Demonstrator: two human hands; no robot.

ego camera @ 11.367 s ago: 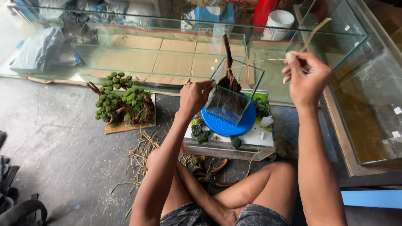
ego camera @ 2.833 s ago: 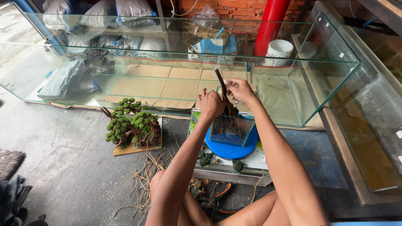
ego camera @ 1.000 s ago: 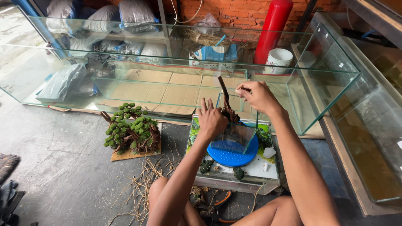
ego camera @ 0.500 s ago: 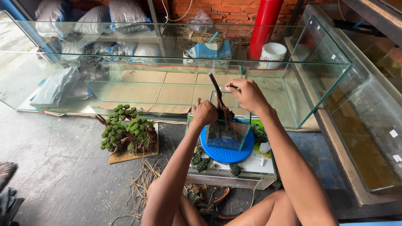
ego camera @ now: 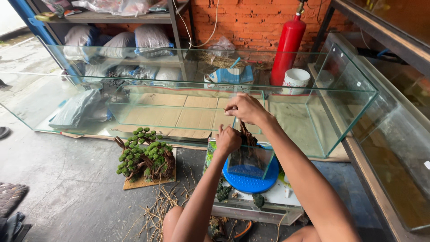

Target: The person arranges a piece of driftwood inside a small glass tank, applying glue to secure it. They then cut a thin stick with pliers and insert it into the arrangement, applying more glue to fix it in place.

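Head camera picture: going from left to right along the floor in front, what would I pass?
Dark sandal → moss-covered driftwood tree on a board → loose dry twigs → left hand → small glass tank on a blue round stand → big glass tank on the right.

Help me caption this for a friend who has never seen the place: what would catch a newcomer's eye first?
First, the two hands at centre: the right hand grips a piece of driftwood standing in a small glass tank on a blue round stand, the left hand at the tank's edge. Behind stretches a large empty aquarium, with a red fire extinguisher by the brick wall. Left on the floor sits a moss-covered bonsai driftwood.
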